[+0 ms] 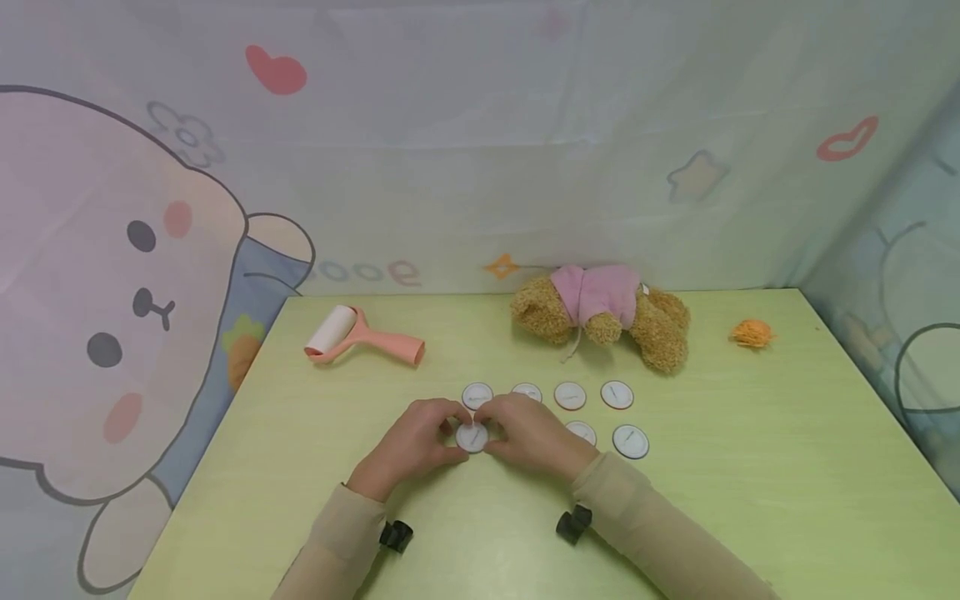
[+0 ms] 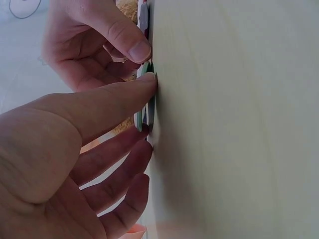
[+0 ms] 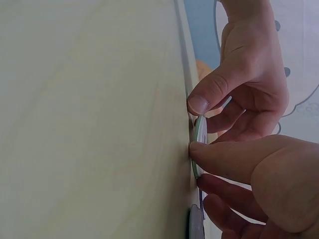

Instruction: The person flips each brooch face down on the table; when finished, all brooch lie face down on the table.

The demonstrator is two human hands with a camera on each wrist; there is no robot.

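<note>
A round pin badge (image 1: 472, 437) lies back side up between the two hands, its white back and pin showing. My left hand (image 1: 420, 442) holds it by the left edge, thumb at the near side and fingertips at the far side. From the right, my right hand (image 1: 528, 433) grips the same badge with thumb and fingers. In the right wrist view, the badge's green rim (image 3: 197, 164) shows, with the right thumb on it. The left thumb (image 2: 144, 82) presses the rim in the left wrist view.
More pin badges lie in two rows: one (image 1: 477, 396) behind the hands, others (image 1: 570, 396) (image 1: 617, 394) (image 1: 631, 442) to the right, some partly covered by the right hand. Farther back are a pink-handled lint roller (image 1: 386, 343), a teddy bear (image 1: 603, 312) and an orange tuft (image 1: 752, 333).
</note>
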